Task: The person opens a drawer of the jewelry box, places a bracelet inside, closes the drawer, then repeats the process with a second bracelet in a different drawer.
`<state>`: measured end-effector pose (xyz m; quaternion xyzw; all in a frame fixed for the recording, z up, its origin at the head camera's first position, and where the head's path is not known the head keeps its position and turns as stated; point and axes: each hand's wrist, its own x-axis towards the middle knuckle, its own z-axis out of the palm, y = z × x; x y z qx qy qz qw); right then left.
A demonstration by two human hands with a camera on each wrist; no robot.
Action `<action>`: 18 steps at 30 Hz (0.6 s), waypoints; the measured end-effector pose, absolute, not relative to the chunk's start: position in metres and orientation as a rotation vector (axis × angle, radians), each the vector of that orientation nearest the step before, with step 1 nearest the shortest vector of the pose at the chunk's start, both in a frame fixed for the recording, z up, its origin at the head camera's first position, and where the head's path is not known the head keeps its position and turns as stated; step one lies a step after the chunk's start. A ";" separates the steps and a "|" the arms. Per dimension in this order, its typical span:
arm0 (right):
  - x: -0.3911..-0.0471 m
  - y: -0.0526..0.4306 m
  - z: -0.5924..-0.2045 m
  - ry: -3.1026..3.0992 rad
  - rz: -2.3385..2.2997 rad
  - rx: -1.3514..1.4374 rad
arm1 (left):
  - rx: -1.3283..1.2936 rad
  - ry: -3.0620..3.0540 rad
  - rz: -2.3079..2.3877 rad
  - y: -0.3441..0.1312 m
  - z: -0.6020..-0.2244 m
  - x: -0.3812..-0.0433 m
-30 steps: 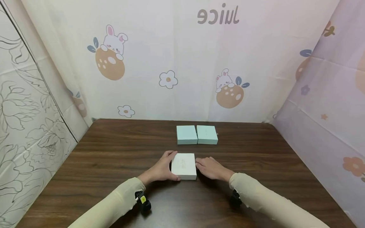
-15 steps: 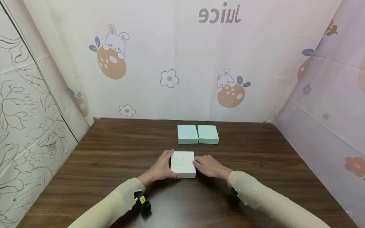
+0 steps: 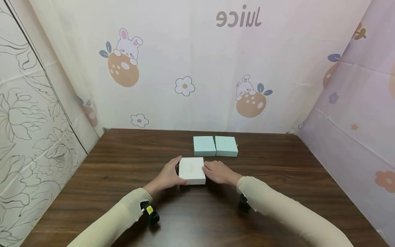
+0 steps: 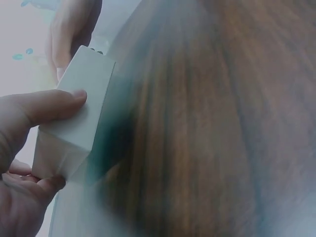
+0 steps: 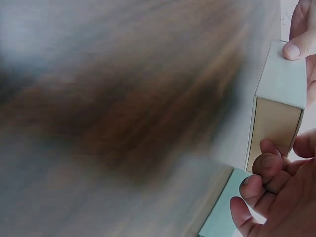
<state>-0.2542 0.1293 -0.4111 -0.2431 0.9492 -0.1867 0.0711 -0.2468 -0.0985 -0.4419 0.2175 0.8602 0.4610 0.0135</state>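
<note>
A small white box (image 3: 191, 168) with faint gold lettering on its lid is between my two hands, near the middle of the table. My left hand (image 3: 169, 175) grips its left end, with the thumb (image 4: 64, 104) on the near side and other fingers round the left end and far side. My right hand (image 3: 219, 172) is at the right end with fingers curled. In the right wrist view, that end shows a beige panel (image 5: 276, 123) framed by the white sleeve; thumb and index finger pinch there, and whatever small part lies between them is hidden.
Two pale teal boxes (image 3: 204, 145) lie side by side behind the white box; a tiny tab shows at the right one's right edge. The dark wooden table (image 3: 123, 151) meets printed curtains (image 3: 213, 61) at the back and sides.
Both hands and the white box have moved a little away from me and to the left. The right fingers have closed in against the box's right end. The teal boxes stay put.
</note>
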 end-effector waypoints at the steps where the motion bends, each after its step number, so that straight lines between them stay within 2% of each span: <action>1: -0.257 0.127 -0.410 2.859 -0.555 -0.726 | 0.672 2.675 1.457 -0.100 -0.441 -0.248; 18: -0.307 0.082 -0.392 2.861 -0.480 -0.630 | 0.640 2.602 1.664 -0.126 -0.432 -0.287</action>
